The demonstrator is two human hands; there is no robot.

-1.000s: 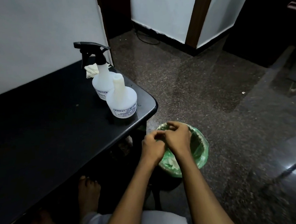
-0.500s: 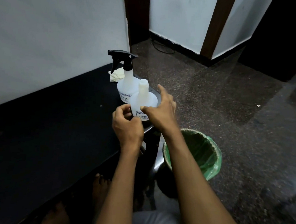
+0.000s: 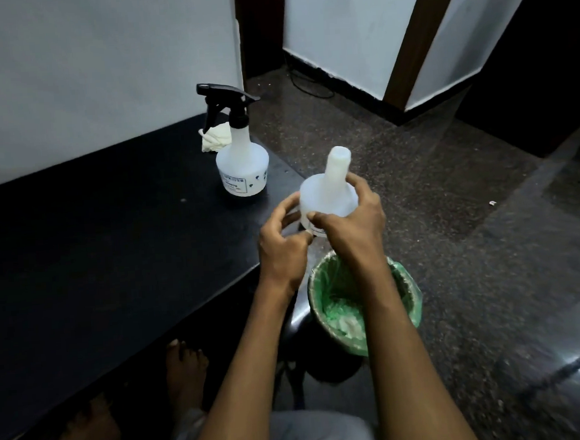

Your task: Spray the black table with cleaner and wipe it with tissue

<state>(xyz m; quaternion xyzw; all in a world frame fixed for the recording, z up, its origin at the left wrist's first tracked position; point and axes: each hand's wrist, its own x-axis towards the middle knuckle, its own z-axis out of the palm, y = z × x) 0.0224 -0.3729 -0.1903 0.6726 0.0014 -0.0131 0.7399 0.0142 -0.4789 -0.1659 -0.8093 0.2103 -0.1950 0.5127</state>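
Note:
The black table [image 3: 95, 254] runs along the white wall on the left. A white spray bottle [image 3: 242, 164] with a black trigger head stands near the table's right end. Behind it lies a crumpled cream tissue [image 3: 215, 140]. A second white bottle [image 3: 331, 191], without a spray head, is held above the table's right corner. My right hand [image 3: 354, 225] wraps its body from the right. My left hand [image 3: 284, 251] touches its lower left side, fingers pinching at the label.
A bin lined with a green bag [image 3: 362, 297] stands on the speckled floor just right of the table, under my right forearm, with white scraps inside. Bare feet [image 3: 186, 371] show under the table edge. A cable [image 3: 310, 84] lies by the far wall.
My hands rose from over the bin to the capless bottle, gripped it, and now hold it lifted off the table's corner. The view shifted left and upward.

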